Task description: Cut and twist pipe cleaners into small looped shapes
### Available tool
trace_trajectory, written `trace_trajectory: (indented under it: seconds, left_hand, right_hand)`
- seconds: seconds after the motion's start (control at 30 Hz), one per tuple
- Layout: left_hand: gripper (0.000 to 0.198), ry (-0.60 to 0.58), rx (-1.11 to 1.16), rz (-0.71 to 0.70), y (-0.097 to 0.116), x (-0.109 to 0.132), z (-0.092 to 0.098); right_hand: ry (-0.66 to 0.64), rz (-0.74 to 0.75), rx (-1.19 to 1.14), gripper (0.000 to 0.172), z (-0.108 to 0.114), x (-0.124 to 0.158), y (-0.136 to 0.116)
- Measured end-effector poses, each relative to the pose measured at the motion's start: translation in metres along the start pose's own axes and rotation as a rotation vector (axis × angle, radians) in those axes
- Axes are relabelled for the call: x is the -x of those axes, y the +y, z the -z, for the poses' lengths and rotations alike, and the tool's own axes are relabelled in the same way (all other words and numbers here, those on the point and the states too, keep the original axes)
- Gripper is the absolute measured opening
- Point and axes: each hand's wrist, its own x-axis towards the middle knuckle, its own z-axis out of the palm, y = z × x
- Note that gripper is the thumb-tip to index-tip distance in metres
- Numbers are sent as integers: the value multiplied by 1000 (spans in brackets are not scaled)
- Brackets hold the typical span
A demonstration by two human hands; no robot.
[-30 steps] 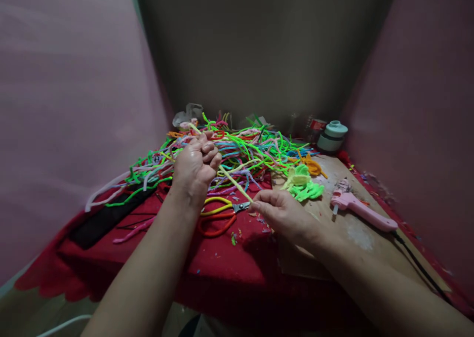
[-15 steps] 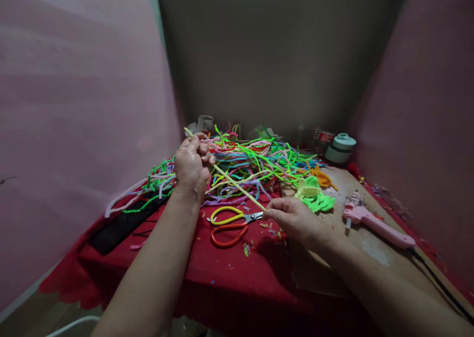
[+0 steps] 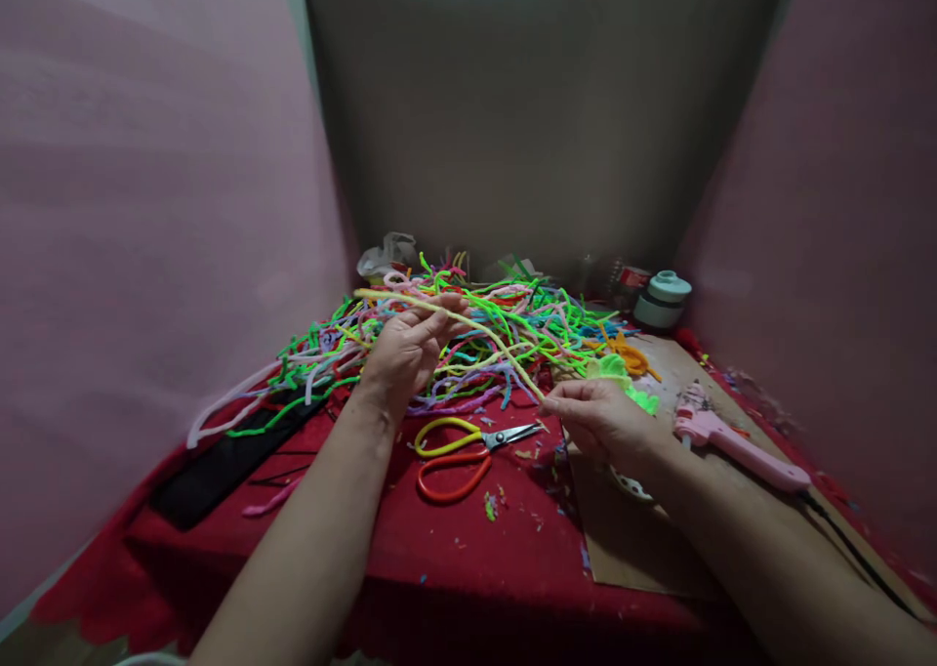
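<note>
A pale yellow pipe cleaner (image 3: 496,338) stretches in a slight bend between my two hands, above the tabletop. My left hand (image 3: 411,346) holds it near its far part between thumb and fingers, and a free end sticks out to the left. Its lower right end is pinched in the fingertips of my right hand (image 3: 604,417). Below the hands lie scissors (image 3: 452,461) with one yellow and one red handle, blades pointing right. A heap of many-coloured pipe cleaners (image 3: 512,319) spreads behind my left hand. Partly behind my right hand is a bright green and yellow pipe-cleaner piece (image 3: 611,368).
A pink glue gun (image 3: 747,451) with a black cord lies on a cardboard sheet (image 3: 644,554) at the right. Behind it stands a pale green lidded container (image 3: 663,300). An orange pipe-cleaner coil (image 3: 631,355) is near the heap. Scraps dot the red tablecloth (image 3: 439,549); a black flat item (image 3: 212,471) lies left.
My left hand has turned and its fingers have straightened along the pipe cleaner, which now bends instead of running straight. My right hand has moved slightly right and up, still pinching its end.
</note>
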Motion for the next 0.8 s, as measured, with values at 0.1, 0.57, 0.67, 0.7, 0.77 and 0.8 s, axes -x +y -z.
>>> trace_trajectory:
  seconds: [0.1,0.57,0.67,0.7,0.77,0.8]
  left_hand:
    - [11,-24,-4,-18,-1,1,0]
    - [15,320,-9,-93,-8,0,-10]
    - [18,345,80,-57,-12,0,-14]
    - [18,332,86,-53,-14,1,-16]
    - [17,285,62,-61,-18,6,-23]
    - [17,250,29,-67,-19,10,-26]
  right_hand:
    - [-15,-4,-3,26,2,1,-1]
    - [82,184,-566,31,16,2,-15]
    - [52,105,-515,28,6,-3,-11]
    - [36,94,-490,28,0,-5,-9]
    - [-51,110,-440,27,-14,-10,-8]
    - [-73,118,-427,28,-21,-13,-10]
